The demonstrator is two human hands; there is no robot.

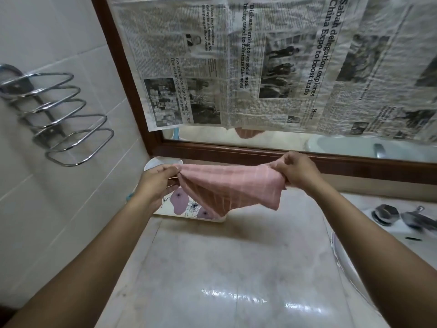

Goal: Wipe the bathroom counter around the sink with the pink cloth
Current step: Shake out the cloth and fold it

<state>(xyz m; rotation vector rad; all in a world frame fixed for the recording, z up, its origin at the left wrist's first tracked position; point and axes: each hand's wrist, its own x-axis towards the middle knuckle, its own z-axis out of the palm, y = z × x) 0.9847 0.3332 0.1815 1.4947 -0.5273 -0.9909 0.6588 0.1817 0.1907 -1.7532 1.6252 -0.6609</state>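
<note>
Newspaper sheets cover most of a wood-framed mirror, their crinkled pages printed with headlines and grey photographs; only a narrow strip of glass shows along the mirror's lower edge. To the left of the mirror, a chrome wire rack of stacked loops is fixed to the white tiled wall. Below the mirror's lower left corner lies a cream tray printed with mauve flowers, with a small white dish just behind it, closer to the mirror frame. Far to the right, below the mirror, blurred chrome fittings sit on a white surface.
</note>
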